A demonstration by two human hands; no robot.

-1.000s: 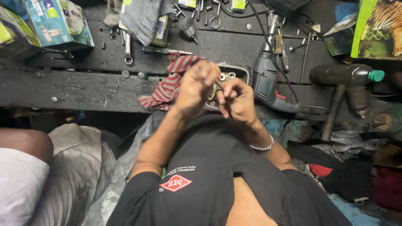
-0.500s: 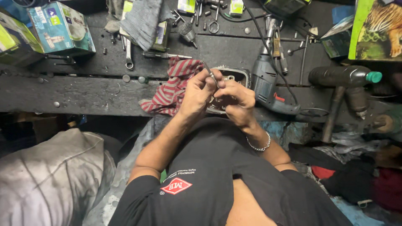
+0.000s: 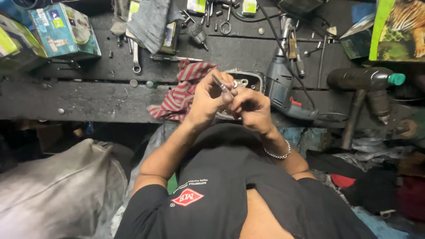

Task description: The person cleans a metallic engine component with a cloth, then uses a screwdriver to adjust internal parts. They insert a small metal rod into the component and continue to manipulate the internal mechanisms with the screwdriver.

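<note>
Head view: slim grey metal rod [image 3: 220, 83], tilted.

Both hands, left hand [image 3: 208, 99] and right hand [image 3: 249, 109], sit slightly lower over the table [image 3: 88, 99] than before, a thin metal rod [image 3: 220, 83] now visible, pale knee at lower left gone.

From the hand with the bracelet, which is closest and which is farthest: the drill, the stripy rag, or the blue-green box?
Measured from the right hand, in the head view:
1. The grey electric drill, just beside that hand on its own side of the bench.
2. The red striped rag, on the other side, past the left hand.
3. The teal cardboard box, far off at the bench's back corner.
</note>
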